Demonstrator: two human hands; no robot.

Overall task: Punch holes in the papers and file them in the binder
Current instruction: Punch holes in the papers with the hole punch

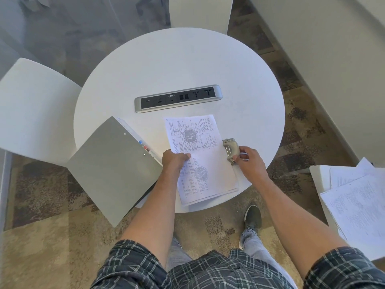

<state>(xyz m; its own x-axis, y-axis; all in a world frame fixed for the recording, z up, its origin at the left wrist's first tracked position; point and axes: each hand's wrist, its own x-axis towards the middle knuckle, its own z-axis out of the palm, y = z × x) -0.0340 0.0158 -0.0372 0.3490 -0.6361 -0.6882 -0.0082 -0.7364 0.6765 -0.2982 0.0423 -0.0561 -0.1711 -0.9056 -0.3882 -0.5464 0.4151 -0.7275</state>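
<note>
At the far left stands 1 white chair (31, 107), and beside it the round white table (177, 65) carries 1 grey binder (112, 170), closed, lying flat with its long axis running diagonally from the table's near-left part out over the edge toward the floor, its spine side with coloured labels turned toward the table's middle. Just right of the binder, the left hand (174, 161) pinches the left edge of the papers (200, 155), thumb on top and fingers curled beneath. The papers are a thin stack (how many sheets I cannot tell; at least 2 edges show at the near end), printed, with the long axis running away from the person and tilted slightly left, the near end reaching the table's edge. Behind them lies 1 silver socket strip (178, 98) set into the tabletop. At the papers' right edge sits 1 beige hole punch (230, 150), touching the sheets, its long axis along that edge. The right hand (251, 161) grips the punch from the right, fingers curled round it. Far right, 1 loose heap of more printed sheets (358, 207) rests on a white surface, well apart from the table.
</note>
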